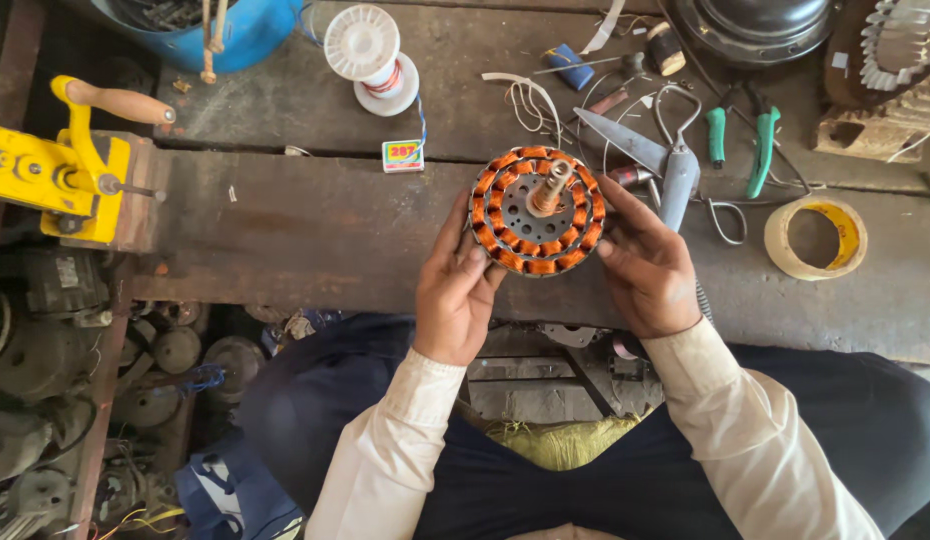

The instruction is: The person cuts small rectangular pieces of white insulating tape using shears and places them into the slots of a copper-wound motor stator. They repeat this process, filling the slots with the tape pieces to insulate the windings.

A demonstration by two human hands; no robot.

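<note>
At about 11 o'clock of the picture, at the top edge, stands a blue tub (247,38); only its lower part is seen, and inside it lie dark metal pieces that I cannot tell apart. Two thin wooden sticks hang over its rim. Right of it, near 12 o'clock, a white plastic spool (369,55) stands on the wooden workbench (315,225), with a little red wire around its core.

In the middle of the view, the two hands hold a round motor stator (536,209) with orange copper coils in two rings and a short metal shaft standing up from its centre. The stator is just above the bench, a little right of the centre. The left hand (455,290) takes it from 7 o'clock: the fingers are half curled, and the thumb and fingertips press on the lower left rim. The right hand (647,268) takes it from 4 o'clock, fingers spread moderately, with the fingertips on the right rim. Both hands are closed on the stator, not wide.

At 2 o'clock from the stator lie grey scissors (665,160), and beyond them pliers with green handles (760,150). At 3 o'clock a roll of yellowish tape (815,236) lies flat on the bench. At 9 o'clock of the picture a yellow hand-crank tool (55,175) with a wooden handle is fixed at the end of the bench.
</note>
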